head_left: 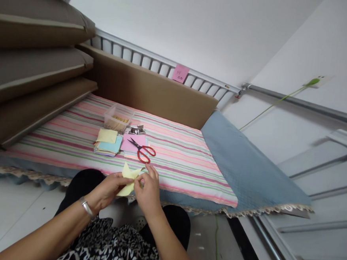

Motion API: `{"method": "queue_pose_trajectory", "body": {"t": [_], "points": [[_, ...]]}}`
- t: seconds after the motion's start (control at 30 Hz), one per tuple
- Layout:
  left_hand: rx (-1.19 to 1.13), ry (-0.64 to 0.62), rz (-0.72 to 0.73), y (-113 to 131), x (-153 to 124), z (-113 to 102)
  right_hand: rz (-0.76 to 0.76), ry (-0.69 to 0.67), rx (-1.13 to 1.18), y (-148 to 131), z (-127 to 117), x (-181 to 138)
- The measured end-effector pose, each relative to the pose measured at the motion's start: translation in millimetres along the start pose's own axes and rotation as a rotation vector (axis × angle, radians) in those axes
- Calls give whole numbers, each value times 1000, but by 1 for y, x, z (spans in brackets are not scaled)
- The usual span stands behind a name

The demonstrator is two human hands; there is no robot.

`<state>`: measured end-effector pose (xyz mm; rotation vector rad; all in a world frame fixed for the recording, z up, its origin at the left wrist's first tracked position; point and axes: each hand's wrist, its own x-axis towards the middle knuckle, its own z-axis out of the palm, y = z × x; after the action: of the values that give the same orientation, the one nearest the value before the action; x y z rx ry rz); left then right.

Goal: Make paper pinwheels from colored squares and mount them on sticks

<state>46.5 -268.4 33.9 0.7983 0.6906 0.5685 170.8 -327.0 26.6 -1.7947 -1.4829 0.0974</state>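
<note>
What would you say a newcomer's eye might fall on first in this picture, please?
Probably the red-handled scissors, lying partly on pink paper on the striped cloth. Then the folded yellow paper, held near the bed's edge by the fingers of the left hand and right hand. A pink note also stands out against the white railing.

We note that the left hand (110, 187) and right hand (149, 188) cover the middle of the yellow paper (129, 173), so we cannot determine its folds there. We find the writing on the pink note (180, 73) illegible, and the contents (121, 119) of the plastic box (111, 122) and the dark items (136, 130) beside it too small to identify. We record the scissors (139, 147) partly hiding the pink paper (129, 144), and the stacked cushions (32, 66) cut off at left.
</note>
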Motion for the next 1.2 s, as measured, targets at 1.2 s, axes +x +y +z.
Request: {"method": "queue_pose_trajectory", "body": {"t": [1.2], "points": [[-141,329,347,128,129,-69,315,-243,476,66,75,155]]}}
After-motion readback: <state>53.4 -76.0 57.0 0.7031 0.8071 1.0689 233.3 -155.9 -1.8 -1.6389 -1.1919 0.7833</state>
